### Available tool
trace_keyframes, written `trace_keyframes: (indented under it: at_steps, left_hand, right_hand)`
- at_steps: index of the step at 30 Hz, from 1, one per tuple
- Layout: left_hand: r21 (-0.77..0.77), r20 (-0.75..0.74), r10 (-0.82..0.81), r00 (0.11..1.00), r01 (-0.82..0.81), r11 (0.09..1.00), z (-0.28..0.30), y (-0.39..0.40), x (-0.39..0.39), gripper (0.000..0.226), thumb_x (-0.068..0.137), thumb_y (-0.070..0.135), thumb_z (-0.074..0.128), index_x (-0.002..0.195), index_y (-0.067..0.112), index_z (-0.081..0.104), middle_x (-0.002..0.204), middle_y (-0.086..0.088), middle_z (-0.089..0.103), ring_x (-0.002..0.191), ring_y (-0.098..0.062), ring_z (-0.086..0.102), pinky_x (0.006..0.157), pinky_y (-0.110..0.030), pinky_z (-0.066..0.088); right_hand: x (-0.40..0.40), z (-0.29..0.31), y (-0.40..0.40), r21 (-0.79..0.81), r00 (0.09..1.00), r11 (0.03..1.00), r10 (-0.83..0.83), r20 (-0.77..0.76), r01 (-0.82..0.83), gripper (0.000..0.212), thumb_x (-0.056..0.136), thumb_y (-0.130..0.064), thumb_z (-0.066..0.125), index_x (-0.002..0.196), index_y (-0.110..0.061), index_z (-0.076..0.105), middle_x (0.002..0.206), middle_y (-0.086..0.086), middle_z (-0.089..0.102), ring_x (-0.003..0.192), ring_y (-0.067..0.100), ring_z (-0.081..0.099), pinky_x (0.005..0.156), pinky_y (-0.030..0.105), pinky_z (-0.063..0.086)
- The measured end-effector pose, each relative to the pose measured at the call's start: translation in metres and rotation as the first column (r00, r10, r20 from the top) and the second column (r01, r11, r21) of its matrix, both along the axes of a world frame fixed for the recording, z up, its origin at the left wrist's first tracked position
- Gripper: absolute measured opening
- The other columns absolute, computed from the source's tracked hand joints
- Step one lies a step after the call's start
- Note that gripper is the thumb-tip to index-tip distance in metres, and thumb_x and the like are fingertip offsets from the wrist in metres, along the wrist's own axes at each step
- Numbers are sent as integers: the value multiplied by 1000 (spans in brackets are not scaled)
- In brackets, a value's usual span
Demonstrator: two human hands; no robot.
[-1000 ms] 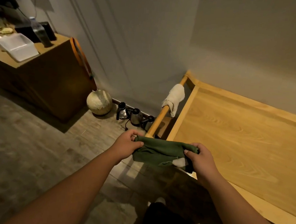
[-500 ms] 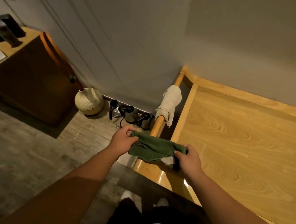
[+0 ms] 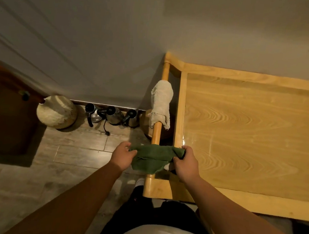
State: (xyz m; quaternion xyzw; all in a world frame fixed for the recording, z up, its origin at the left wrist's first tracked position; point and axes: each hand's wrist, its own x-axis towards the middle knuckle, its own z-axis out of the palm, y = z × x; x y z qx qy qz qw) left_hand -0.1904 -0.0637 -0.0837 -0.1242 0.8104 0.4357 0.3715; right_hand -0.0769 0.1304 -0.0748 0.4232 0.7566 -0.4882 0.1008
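A dark green cloth [image 3: 150,157] is stretched between both hands, lying over the near part of a round wooden rail [image 3: 155,134] at the left end of a light wooden table [image 3: 246,137]. My left hand [image 3: 123,155] grips the cloth's left end and my right hand [image 3: 186,162] grips its right end. Farther along the same rail hangs a pale beige cloth [image 3: 161,104], draped over it and apart from the green one.
On the tiled floor against the wall stand a round pale pot [image 3: 57,112] and three dark metal kettles [image 3: 110,114]. A dark wooden cabinet [image 3: 4,117] fills the left side. White wall rises behind the table.
I have stepped closer and look more steeply down. Both hands have carried the green cloth from in front of the table corner onto the rail's near part.
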Motion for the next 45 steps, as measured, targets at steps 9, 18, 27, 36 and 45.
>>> trace_keyframes:
  at_steps: [9,18,27,36,45]
  left_hand:
    - [47,-140,-240,961,248,968,13,16,19,50,96,9,59,144,13,46,143,-10,54,126,-22,54,108,-41,46]
    - [236,-42,-152,988,157,959,24,26,39,51,98,24,60,146,18,45,131,0,58,112,-5,55,88,-16,44]
    - [123,-147,-297,944,315,941,23,22,11,33,98,13,59,131,9,57,129,-11,63,115,-18,58,96,-29,48]
    - [-40,-370,-425,826,443,896,32,59,-85,50,98,31,59,145,20,47,143,-5,54,114,-7,48,90,-27,38]
    - [-181,-395,-580,712,559,809,18,132,-220,53,101,21,52,151,11,38,151,-14,47,135,-29,47,101,-31,37]
  right_hand:
    - [7,1,-34,289,985,944,129,110,-156,80,83,-18,69,151,-14,28,152,13,24,138,36,22,114,45,26]
    - [-11,1,-66,-304,997,953,-33,-73,9,56,99,-37,50,149,-17,36,146,7,44,133,22,43,113,39,34]
    - [-19,-9,-53,-511,991,852,-133,2,115,53,101,-46,44,148,-23,35,125,0,58,106,12,60,86,28,51]
    - [-80,7,14,114,992,985,128,6,-128,47,96,-40,56,138,-19,49,113,0,64,82,5,58,64,20,42]
    - [-222,22,89,268,956,927,287,-61,-262,31,94,-22,60,124,-14,62,119,6,66,109,24,60,90,37,49]
